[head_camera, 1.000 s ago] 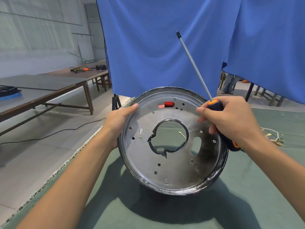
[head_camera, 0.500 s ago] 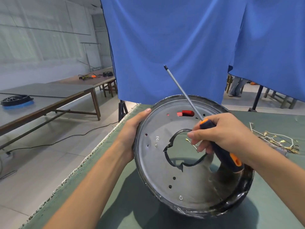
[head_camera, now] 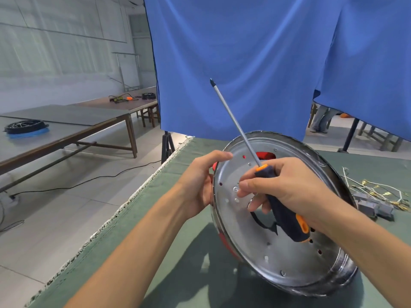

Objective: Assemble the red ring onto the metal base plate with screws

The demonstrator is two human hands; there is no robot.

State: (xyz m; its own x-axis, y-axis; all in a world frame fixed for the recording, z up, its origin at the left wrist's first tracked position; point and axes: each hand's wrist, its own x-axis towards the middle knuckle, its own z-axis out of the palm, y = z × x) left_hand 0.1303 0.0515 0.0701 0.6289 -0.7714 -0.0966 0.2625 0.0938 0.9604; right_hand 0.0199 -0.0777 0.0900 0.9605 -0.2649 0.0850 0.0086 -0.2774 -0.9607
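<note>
**Plate tipped on edge, driver idle, screws mostly not visible**

Metal base plate [head_camera: 284, 247] tilted up on its lower rim on the green surface [head_camera: 182, 274], flat face toward the camera. Red ring [head_camera: 265, 155] behind the plate, glimpsed only through a slot near the top, through small holes, and as a red sliver along the lower left rim. Seated flush or not: cannot tell from here.

Progress, as a judgement: early to middle. Ring apparently placed against the far side of the plate. Many holes in the face open, some showing red behind. A few bright spots on the face possibly screw heads or rivets; too small to confirm. Most fastening likely left to do.

Left hand [head_camera: 200, 183] gripping the plate's left rim, thumb over the front edge, fingers hidden behind, steadying the tilt. Right hand [head_camera: 287, 192] curled round the dark handle of the screwdriver [head_camera: 282, 210], shaft angled up and away, tip in the air well clear of the plate. Right forefinger and thumb pinched near a hole left of centre, possibly on a small screw; not resolvable.

Loose wires and connectors [head_camera: 375, 196] on the surface right of the plate.
</note>
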